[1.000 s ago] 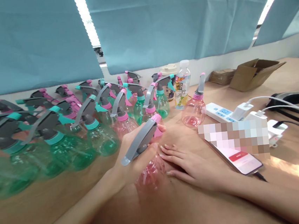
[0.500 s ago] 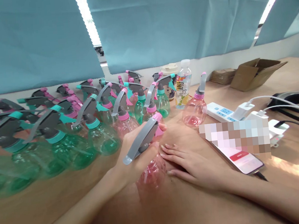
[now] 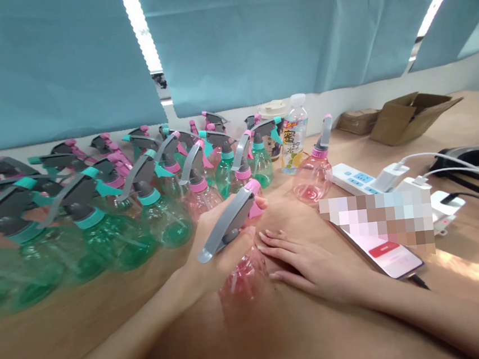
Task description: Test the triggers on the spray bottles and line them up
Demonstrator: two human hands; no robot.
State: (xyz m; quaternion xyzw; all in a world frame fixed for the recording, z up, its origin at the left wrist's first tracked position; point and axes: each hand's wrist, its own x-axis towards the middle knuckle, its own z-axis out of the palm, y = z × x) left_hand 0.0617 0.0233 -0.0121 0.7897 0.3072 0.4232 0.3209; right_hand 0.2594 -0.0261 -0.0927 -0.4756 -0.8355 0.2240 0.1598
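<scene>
A pink spray bottle (image 3: pixel 244 278) with a grey trigger head and pink nozzle stands on the table in front of me. My left hand (image 3: pixel 208 250) is wrapped round its neck, and the bottle's collar is hidden behind the fingers. Flat on the table to its right lies my right hand (image 3: pixel 304 260), fingers stretched out, the tips close beside the bottle's base. Several green spray bottles (image 3: pixel 114 242) stand to the left. Another pink spray bottle (image 3: pixel 312 178) stands apart, beyond my right hand.
More spray bottles crowd the back left. A drink bottle (image 3: pixel 295 140) and a lidded cup (image 3: pixel 271 114) stand by the wall. At right are a phone (image 3: pixel 394 263), a power strip (image 3: pixel 345 178) with plugged-in chargers, cables, and an open cardboard box (image 3: pixel 407 121).
</scene>
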